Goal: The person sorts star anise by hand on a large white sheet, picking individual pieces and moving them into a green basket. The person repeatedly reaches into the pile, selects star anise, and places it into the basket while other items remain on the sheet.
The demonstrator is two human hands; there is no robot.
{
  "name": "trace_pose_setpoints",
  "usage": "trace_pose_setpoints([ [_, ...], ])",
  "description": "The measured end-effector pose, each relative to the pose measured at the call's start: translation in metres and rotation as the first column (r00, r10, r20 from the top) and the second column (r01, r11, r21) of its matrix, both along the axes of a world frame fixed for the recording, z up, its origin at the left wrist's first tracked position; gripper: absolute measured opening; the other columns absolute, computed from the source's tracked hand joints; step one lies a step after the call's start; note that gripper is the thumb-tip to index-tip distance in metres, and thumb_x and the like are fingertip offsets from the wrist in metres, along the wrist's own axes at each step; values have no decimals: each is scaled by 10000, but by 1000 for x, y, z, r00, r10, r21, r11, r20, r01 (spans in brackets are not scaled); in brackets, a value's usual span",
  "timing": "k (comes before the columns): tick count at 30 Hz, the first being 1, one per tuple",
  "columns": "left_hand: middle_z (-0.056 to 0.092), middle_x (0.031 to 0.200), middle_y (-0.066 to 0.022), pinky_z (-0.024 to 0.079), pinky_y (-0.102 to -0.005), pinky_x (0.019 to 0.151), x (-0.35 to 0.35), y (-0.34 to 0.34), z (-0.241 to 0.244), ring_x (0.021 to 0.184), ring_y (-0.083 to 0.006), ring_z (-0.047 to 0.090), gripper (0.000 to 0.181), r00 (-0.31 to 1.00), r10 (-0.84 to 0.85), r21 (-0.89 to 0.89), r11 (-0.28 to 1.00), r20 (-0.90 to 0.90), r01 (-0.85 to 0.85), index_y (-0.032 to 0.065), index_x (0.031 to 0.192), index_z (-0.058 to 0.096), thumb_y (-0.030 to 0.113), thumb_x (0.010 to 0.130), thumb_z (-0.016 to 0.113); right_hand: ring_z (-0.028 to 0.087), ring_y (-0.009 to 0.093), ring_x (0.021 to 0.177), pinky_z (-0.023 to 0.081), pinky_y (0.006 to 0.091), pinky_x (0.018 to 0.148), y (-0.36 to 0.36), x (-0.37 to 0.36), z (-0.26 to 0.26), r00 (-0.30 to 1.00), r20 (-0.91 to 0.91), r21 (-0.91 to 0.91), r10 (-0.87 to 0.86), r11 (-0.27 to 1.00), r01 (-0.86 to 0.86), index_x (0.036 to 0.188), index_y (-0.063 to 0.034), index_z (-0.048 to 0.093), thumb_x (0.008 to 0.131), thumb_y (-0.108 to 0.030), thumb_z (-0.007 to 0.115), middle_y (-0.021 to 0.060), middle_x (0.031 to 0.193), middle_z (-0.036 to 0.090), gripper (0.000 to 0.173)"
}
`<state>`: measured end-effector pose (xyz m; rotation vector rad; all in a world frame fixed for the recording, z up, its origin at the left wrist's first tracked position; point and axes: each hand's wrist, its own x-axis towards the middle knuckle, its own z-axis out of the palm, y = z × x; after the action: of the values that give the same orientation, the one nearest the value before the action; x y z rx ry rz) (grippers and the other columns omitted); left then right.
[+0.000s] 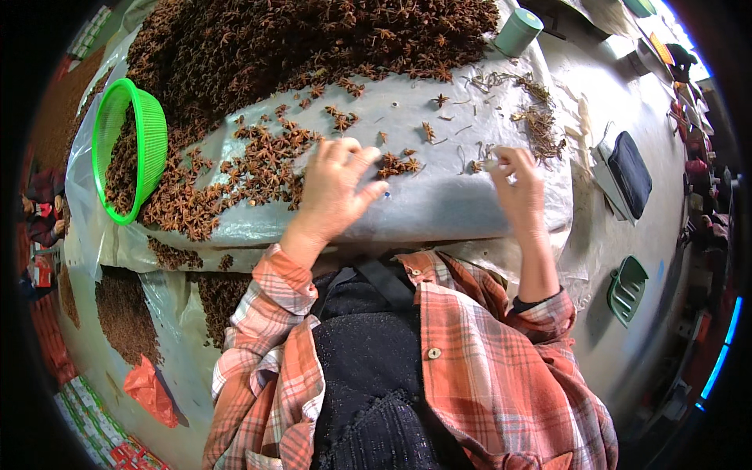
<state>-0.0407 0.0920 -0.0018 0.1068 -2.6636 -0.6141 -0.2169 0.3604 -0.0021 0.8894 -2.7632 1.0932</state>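
Note:
My left hand (336, 191) is over the plastic-covered table (435, 211), palm down, its thumb apart from the fingers and nothing visible in it. Just right of its fingertips lies a small cluster of star anise (395, 167). Spread to its left are many loose star anise pods (264, 155). My right hand (521, 182) is at the table's right side with thumb and fingertips curled together. By those fingertips are a small star anise piece (476, 167) and thin stalks; whether the fingers pinch anything is unclear. Beyond them sits a pile of stalks (540, 129).
A large star anise heap (294, 47) covers the table's far side. A green plastic basket (154, 147) lies tipped at the left, pods inside. At the far right corner is a green canister (519, 32). A green dustpan (627, 291) and a red bag (150, 390) lie on the floor.

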Motion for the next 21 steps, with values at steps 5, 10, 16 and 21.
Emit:
trace_pose_setpoints([
  [5,538,1058,-70,421,-418,878,-11,14,-2,1004,-276,511,510,988,-60,-156,984,146,83,126,1194,612,321,755,786,625,254,942,454,411,866,-44,10,-17,947,-288,331,143,943,-42,919,-85,695,795,-247,717,92,930,643,204],
  [10,549,1024,-89,419,-408,824,-15,10,7,976,-289,521,335,994,35,-100,995,106,-24,65,1023,640,230,764,773,644,271,847,473,408,820,-64,-4,1,947,-273,368,172,928,-63,844,-72,661,818,-188,662,93,884,648,119],
  [16,572,1068,-68,436,-402,842,-52,31,2,1005,-282,533,288,983,-179,-40,983,-39,178,73,1042,642,141,779,740,650,239,798,535,337,676,-9,-29,20,974,-180,-160,-138,981,109,1002,-58,661,849,-9,655,114,944,663,160],
  [21,563,992,-53,428,-403,834,-50,22,-11,1016,-259,530,196,982,-133,-93,985,131,146,90,937,608,188,813,724,605,318,990,447,390,934,-3,-12,-7,905,-213,152,368,928,-342,1007,-26,675,787,-42,636,123,1081,630,224],
])
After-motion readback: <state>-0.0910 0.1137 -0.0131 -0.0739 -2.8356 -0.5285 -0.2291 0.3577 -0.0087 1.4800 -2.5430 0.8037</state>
